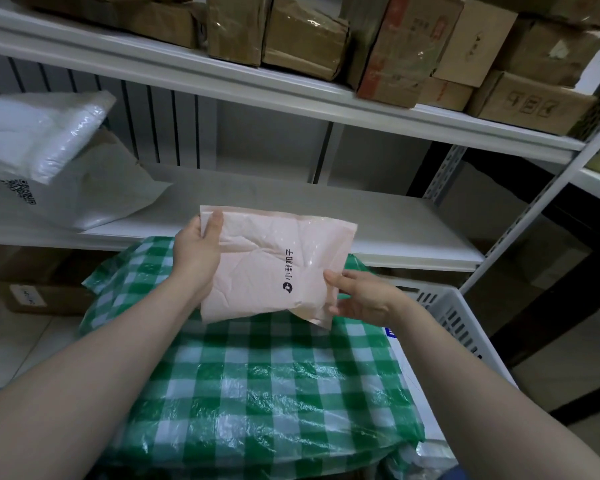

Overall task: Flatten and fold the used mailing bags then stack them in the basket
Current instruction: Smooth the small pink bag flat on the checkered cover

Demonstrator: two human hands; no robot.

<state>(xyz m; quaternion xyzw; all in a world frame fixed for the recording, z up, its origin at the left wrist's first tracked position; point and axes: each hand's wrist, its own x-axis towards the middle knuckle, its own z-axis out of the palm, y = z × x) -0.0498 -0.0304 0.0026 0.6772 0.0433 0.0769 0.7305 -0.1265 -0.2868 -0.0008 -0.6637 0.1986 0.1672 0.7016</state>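
A folded pale pink mailing bag (271, 265) with black print hangs in the air between my hands. My left hand (196, 247) grips its upper left corner, thumb on top. My right hand (359, 296) holds its lower right edge, fingers behind the bag. Below it lies a green and white checked mailing bag (257, 393), spread over a white plastic basket (458, 317) whose slotted wall shows at the right. A white bag edge (416, 382) peeks out under the checked one.
White and grey mailing bags (49, 168) are piled on the left of the white metal shelf (378, 220). Brown cardboard boxes (395, 46) fill the shelf above. A perforated shelf post (534, 216) stands at the right. A carton (42, 292) sits on the floor at left.
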